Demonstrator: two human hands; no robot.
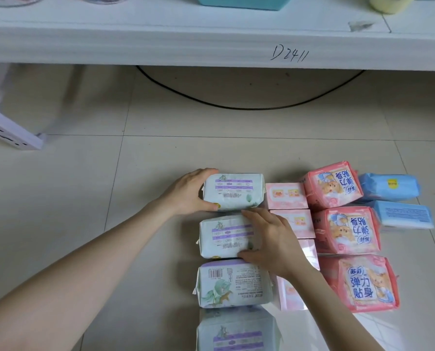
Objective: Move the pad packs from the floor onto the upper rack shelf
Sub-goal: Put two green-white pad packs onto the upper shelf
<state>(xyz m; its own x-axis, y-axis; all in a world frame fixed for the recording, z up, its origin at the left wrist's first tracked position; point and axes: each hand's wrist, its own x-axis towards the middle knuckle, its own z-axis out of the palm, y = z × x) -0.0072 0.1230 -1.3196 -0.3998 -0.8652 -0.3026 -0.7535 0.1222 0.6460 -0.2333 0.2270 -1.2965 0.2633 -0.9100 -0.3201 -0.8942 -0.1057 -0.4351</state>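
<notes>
Pad packs lie in rows on the tiled floor [84,198]. The left column holds several white-and-purple packs. My left hand [188,192] grips the farthest white pack [234,191] from its left end. My right hand [272,239] closes over the right end of the second white pack [224,236]. Both packs rest on the floor. A third white pack [234,283] and a fourth [236,330] lie nearer me. Pale pink boxes [286,196] form the middle column. Pink packs [333,184] and blue packs [388,186] lie to the right. The white rack shelf [160,34] runs across the top.
On the shelf stand a teal box [241,2], a yellow container [388,3] and clear tubs at the left. "D2411" is written on the shelf's front edge. A black cable [236,107] loops under it. A white rack foot [11,133] stands at the left.
</notes>
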